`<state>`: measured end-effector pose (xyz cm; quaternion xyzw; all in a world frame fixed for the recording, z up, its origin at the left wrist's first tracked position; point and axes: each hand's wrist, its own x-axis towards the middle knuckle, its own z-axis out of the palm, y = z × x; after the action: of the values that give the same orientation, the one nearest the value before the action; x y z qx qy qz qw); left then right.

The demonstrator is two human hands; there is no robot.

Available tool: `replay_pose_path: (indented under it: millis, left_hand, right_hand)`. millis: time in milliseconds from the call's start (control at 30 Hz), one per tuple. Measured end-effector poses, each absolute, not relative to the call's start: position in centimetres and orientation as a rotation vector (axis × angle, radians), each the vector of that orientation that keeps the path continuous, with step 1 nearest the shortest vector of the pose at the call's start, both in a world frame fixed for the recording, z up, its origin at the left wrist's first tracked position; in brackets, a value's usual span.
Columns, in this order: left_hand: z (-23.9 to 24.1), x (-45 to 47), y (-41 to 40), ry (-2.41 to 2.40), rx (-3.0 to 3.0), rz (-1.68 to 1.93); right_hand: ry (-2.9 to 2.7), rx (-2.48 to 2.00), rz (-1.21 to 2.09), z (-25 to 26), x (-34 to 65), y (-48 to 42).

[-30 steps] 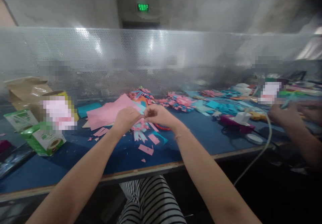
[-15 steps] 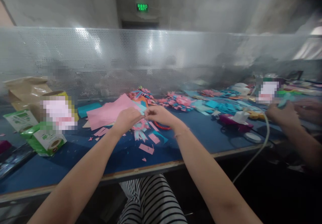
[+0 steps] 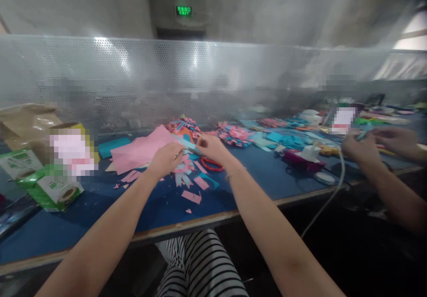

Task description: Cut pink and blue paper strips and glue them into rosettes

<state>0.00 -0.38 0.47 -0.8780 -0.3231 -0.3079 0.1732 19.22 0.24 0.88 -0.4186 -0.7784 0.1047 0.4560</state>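
Note:
My left hand (image 3: 166, 160) is closed in a pinch over the paper pieces, above the table. A light blue paper strip (image 3: 189, 145) stretches between my two hands. My right hand (image 3: 214, 149) has its thumb and fingers pinched at the strip's right end. Below them lies a pink and light blue paper flower (image 3: 183, 176), partly covered by my left hand. Red scissor handles (image 3: 212, 167) show under my right wrist. Beside my left hand a large pink paper sheet (image 3: 133, 154) lies flat, with pink paper scraps (image 3: 191, 196) nearer the table edge.
Green and white boxes (image 3: 55, 190) and a brown paper bag (image 3: 28, 123) stand at left. Finished-looking paper flowers (image 3: 235, 134) lie behind. A purple tissue holder (image 3: 305, 161) and a white cable (image 3: 338, 190) are to the right, near another person's hands (image 3: 363, 148).
My hands have moved slightly apart, the right one lifting a little, and the light blue strip now shows between them. The whole view has shifted slightly.

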Motion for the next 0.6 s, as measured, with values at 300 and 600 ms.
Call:
replay_pose_path:
  millis: [300,600]
  left_hand:
    - [0.4,0.0,-0.2,-1.000,-2.593,-0.861]
    - [1.3,-0.5,-0.9,-1.261,-2.535,-0.719]
  right_hand:
    - [-1.914,-1.119,0.203,-0.3,19.4,1.7]
    - [-2.194,-1.071,0.205,-1.3,18.6,2.5]
